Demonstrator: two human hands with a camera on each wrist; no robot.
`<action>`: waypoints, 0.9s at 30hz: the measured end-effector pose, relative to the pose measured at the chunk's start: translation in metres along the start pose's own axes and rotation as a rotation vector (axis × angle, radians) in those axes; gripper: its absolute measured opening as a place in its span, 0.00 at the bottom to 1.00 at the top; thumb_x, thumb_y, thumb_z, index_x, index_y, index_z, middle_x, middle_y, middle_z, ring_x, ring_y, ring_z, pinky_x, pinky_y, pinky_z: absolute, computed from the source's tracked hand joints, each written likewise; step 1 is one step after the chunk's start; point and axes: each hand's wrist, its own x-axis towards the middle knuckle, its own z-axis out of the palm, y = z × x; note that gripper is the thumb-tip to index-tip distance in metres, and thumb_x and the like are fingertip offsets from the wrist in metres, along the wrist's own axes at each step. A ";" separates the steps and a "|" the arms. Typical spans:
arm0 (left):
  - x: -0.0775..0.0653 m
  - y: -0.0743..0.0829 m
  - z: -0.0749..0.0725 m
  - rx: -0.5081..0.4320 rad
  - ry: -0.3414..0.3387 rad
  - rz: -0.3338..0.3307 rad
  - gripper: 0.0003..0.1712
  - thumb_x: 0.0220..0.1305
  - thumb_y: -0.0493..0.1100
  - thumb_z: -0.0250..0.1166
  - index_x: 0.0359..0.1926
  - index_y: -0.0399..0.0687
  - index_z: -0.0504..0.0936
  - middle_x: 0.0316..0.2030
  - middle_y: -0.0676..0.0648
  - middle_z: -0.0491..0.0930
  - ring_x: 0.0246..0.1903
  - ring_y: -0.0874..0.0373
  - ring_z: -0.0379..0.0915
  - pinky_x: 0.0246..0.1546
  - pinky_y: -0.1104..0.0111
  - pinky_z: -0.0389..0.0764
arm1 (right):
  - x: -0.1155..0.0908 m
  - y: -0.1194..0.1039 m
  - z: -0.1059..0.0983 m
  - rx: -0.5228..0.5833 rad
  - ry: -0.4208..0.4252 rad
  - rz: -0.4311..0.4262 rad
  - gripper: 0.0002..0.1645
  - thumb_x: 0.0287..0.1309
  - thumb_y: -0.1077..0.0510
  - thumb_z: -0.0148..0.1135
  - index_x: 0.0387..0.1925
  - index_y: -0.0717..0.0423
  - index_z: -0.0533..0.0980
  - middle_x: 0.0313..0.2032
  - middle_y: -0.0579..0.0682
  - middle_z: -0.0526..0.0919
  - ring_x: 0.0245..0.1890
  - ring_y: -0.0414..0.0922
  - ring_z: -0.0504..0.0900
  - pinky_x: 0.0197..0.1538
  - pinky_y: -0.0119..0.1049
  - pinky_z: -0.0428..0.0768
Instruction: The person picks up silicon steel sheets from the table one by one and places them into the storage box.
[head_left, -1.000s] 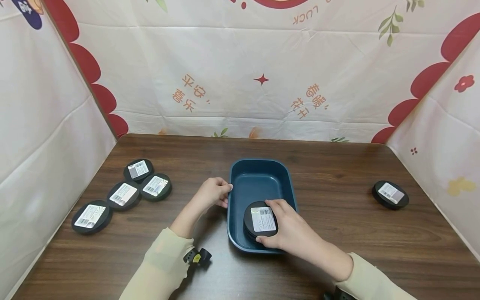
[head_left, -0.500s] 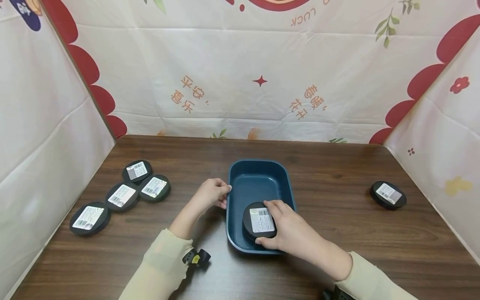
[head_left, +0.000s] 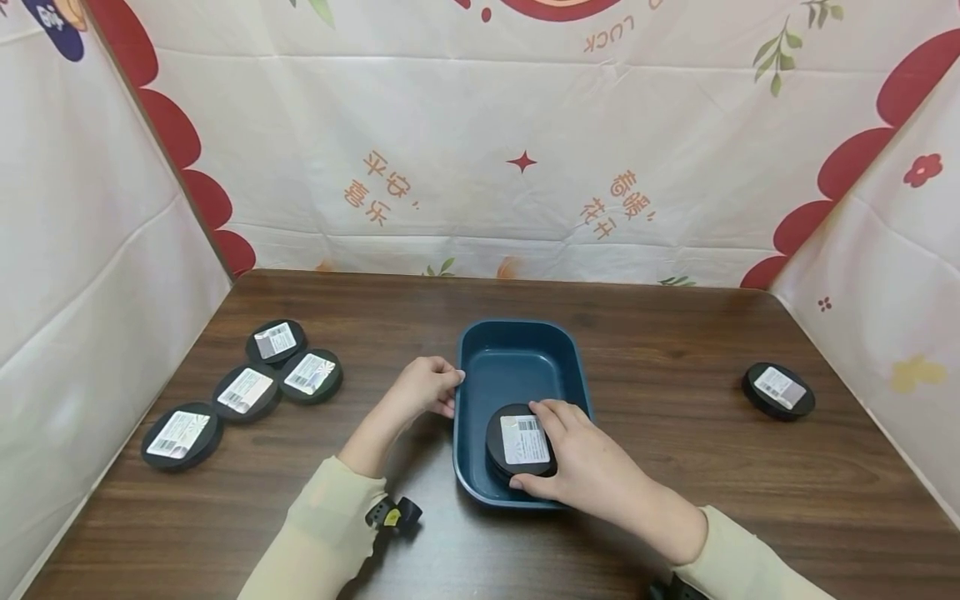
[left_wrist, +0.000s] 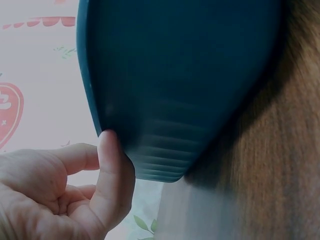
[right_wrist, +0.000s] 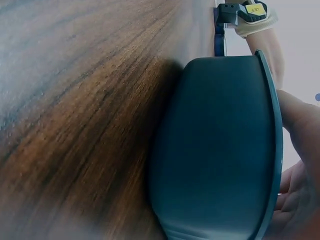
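Note:
A dark blue rectangular tray (head_left: 517, 383) sits in the middle of the table with its long sides running away from me. My left hand (head_left: 429, 386) pinches its left rim; in the left wrist view, the fingertips (left_wrist: 108, 140) are right at that rim. Inside the near end of the tray, my right hand (head_left: 585, 454) grips a flat round black disc (head_left: 498, 433) with a white barcode label, thumb at the near side and fingers at the far side. Layered dark edges show beneath this disc. The right wrist view shows the tray's outer wall (right_wrist: 215, 150), which hides the disc.
Several similar labelled black discs lie at the left, among them a near one (head_left: 182, 437) and a far one (head_left: 277, 342). One more black disc (head_left: 778, 391) lies at the right. White printed cloth (head_left: 480, 167) walls in the brown wooden table (head_left: 675, 350).

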 end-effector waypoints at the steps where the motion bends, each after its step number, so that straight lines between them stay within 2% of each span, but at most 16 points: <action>1: 0.000 0.000 0.000 0.000 0.000 -0.002 0.12 0.66 0.37 0.56 0.38 0.28 0.74 0.20 0.44 0.72 0.16 0.59 0.72 0.22 0.68 0.82 | 0.000 0.000 0.000 0.010 0.001 0.003 0.57 0.36 0.31 0.70 0.60 0.65 0.66 0.56 0.59 0.71 0.53 0.52 0.72 0.51 0.46 0.78; 6: 0.001 0.000 0.000 0.000 -0.003 0.004 0.12 0.66 0.37 0.56 0.38 0.27 0.74 0.20 0.44 0.72 0.16 0.59 0.71 0.22 0.69 0.81 | -0.003 0.002 0.002 0.049 0.017 0.013 0.58 0.36 0.31 0.70 0.62 0.64 0.64 0.59 0.58 0.68 0.56 0.51 0.70 0.52 0.46 0.77; 10: 0.000 0.000 0.000 -0.006 0.003 0.006 0.12 0.66 0.37 0.56 0.38 0.27 0.74 0.20 0.44 0.72 0.16 0.59 0.71 0.22 0.69 0.81 | -0.005 0.004 0.001 0.019 0.030 -0.019 0.58 0.42 0.28 0.64 0.65 0.63 0.61 0.63 0.57 0.65 0.61 0.51 0.66 0.57 0.47 0.73; 13: 0.000 0.000 -0.001 -0.002 0.008 0.007 0.12 0.66 0.37 0.56 0.38 0.27 0.74 0.20 0.44 0.71 0.16 0.59 0.71 0.21 0.69 0.81 | -0.006 0.006 0.000 -0.021 0.014 -0.047 0.57 0.49 0.25 0.55 0.68 0.61 0.58 0.67 0.55 0.60 0.66 0.52 0.60 0.63 0.49 0.66; 17: 0.000 0.000 -0.001 0.002 0.008 0.006 0.12 0.66 0.38 0.56 0.38 0.27 0.74 0.20 0.44 0.71 0.16 0.59 0.70 0.21 0.69 0.81 | -0.007 0.007 -0.003 -0.066 -0.019 -0.067 0.56 0.53 0.24 0.47 0.69 0.59 0.54 0.70 0.54 0.54 0.70 0.51 0.51 0.69 0.50 0.54; 21: 0.000 -0.001 0.000 -0.007 0.004 0.008 0.12 0.66 0.37 0.56 0.38 0.27 0.74 0.20 0.44 0.71 0.16 0.59 0.70 0.21 0.69 0.81 | -0.009 0.008 -0.004 -0.104 -0.017 -0.067 0.56 0.53 0.23 0.46 0.70 0.58 0.53 0.70 0.53 0.52 0.70 0.52 0.49 0.69 0.51 0.50; 27: -0.001 -0.001 0.000 -0.013 0.001 0.005 0.12 0.66 0.37 0.56 0.38 0.27 0.74 0.19 0.44 0.71 0.15 0.59 0.70 0.20 0.70 0.80 | -0.012 0.014 -0.006 -0.164 0.007 -0.025 0.57 0.53 0.23 0.45 0.71 0.58 0.51 0.71 0.53 0.51 0.71 0.53 0.46 0.69 0.52 0.47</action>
